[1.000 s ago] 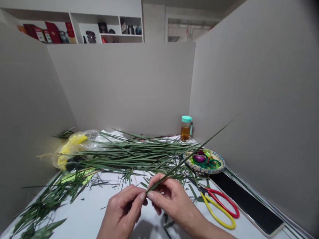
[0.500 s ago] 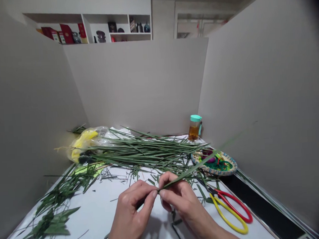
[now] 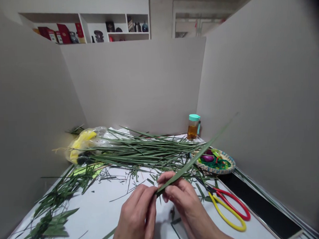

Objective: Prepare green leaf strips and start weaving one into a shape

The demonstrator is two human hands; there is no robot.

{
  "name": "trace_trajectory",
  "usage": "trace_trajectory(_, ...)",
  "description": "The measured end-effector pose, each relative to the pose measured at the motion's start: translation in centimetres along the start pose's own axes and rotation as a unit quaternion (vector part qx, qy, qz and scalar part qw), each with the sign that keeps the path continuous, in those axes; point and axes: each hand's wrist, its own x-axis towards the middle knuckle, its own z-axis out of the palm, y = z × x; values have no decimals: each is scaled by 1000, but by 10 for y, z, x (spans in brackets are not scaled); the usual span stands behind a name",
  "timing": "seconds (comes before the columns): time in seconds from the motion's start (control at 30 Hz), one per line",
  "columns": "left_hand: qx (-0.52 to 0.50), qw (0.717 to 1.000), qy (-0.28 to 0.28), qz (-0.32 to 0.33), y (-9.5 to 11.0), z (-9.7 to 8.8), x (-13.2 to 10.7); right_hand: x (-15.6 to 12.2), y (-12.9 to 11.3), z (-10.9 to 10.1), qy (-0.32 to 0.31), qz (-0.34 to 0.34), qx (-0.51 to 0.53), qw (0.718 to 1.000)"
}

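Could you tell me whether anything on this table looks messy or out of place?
Yes: cut leaf scraps lie scattered over the table, and the scissors lie open beside the right hand. Nothing looks spilled or broken.

Held a dark green leaf strip (image 3: 189, 163) above a white table (image 3: 100, 217). Lay nearby: scissors (image 3: 227, 205) with one red and one yellow handle. Stood behind: amber bottle (image 3: 193, 126), teal cap.

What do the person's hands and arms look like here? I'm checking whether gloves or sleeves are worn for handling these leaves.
Both hands are bare: no gloves on the left hand or the right hand. No rings, watch or bands show. The right forearm is uncovered as far as the picture's lower edge, with no sleeve in view. Fingernails look short and unpainted.
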Motion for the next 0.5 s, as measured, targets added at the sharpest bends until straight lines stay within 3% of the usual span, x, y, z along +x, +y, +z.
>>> trace_trajectory(0.17, -15, 999, -10, -41, -3, -7, 4, 6, 2, -5, -2, -19, -30, 999)
trace_trajectory(0.33, -20, 994, -54, -96, -9, -18, 11, 8, -1, -8, 4, -4, -45, 999)
trace_trajectory(0.5, 33, 992, -79, -93, -18, -31, -1, -2, -9, -21, 48, 15, -63, 997)
